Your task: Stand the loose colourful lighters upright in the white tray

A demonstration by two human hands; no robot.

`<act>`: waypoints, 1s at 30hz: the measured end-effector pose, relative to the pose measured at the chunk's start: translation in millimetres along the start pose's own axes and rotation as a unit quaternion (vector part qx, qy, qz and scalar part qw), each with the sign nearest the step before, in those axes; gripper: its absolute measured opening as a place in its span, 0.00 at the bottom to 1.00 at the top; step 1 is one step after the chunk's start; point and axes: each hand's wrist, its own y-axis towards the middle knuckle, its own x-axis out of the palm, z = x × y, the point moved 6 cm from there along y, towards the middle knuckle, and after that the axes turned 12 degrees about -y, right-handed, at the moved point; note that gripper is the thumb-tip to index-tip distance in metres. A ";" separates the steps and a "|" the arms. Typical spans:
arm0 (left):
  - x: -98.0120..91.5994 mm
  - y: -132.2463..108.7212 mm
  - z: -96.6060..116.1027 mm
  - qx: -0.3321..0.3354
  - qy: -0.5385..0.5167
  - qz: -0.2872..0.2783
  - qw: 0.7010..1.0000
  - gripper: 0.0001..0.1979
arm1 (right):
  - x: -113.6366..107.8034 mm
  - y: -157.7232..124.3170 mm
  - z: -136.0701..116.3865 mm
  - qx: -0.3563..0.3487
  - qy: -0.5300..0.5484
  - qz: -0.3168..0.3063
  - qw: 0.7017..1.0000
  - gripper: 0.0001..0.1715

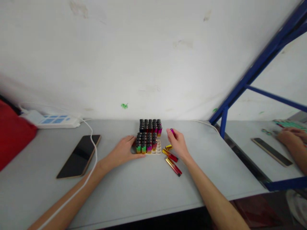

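A white tray [157,152] with round holes stands on the table, filled in part with upright, black-topped lighters [146,142] in green, purple, red and gold. Another block of upright lighters [150,125] is right behind it. My left hand [123,147] is curled around the tray's left side, thumb along the front edge and fingers at the side. In my right hand [177,141], just right of the tray, a purple lighter [172,131] is pinched between thumb and fingers. Below that hand lie loose red-and-gold lighters [174,166], one mostly hidden beneath it.
A dark phone [80,156] lies on the left, crossed by a white cable [95,153]. Behind it sits a power strip [59,121], beside a red object [13,134]. A blue metal frame [240,84] borders the right; beyond it are another person's hands [291,135] and a phone [272,151].
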 end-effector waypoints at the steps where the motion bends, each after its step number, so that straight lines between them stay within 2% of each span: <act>1: 0.1 0.0 0.2 0.000 0.001 -0.001 1.000 0.34 | 0.9 -5.2 2.4 -0.005 -0.020 0.007 1.000 0.35; 4: -0.3 -0.4 1.3 0.003 -0.002 -0.001 1.000 0.33 | 3.4 -17.6 8.9 0.008 -0.054 0.007 0.999 0.34; 10: -1.5 -2.2 2.5 0.006 -0.010 0.007 1.000 0.35 | 9.4 -24.9 6.6 0.019 -0.061 0.014 0.998 0.25; 13: -1.5 -2.8 2.4 0.015 -0.015 0.012 1.000 0.35 | 11.2 -24.8 5.1 0.005 -0.066 0.004 0.998 0.26; 16: -0.3 -3.1 0.2 0.014 -0.011 0.004 1.000 0.35 | 10.9 -25.1 2.3 -0.019 -0.076 -0.018 0.997 0.30; 19: 0.3 -3.2 -2.9 0.010 -0.009 0.003 1.000 0.34 | 9.6 -26.5 -5.1 -0.056 -0.096 -0.060 0.992 0.27; 23: 0.5 -3.0 -2.5 0.009 -0.009 0.006 1.000 0.32 | 2.6 -30.7 -26.5 -0.179 -0.183 -0.065 0.964 0.26; 25: 1.0 -2.9 -0.8 0.003 -0.001 0.000 1.000 0.32 | 2.0 -32.9 -32.0 -0.218 -0.226 -0.069 0.947 0.27; 30: 0.5 -3.4 3.2 -0.003 0.007 -0.007 1.000 0.31 | 10.7 -33.7 -21.5 -0.201 -0.237 -0.136 0.940 0.30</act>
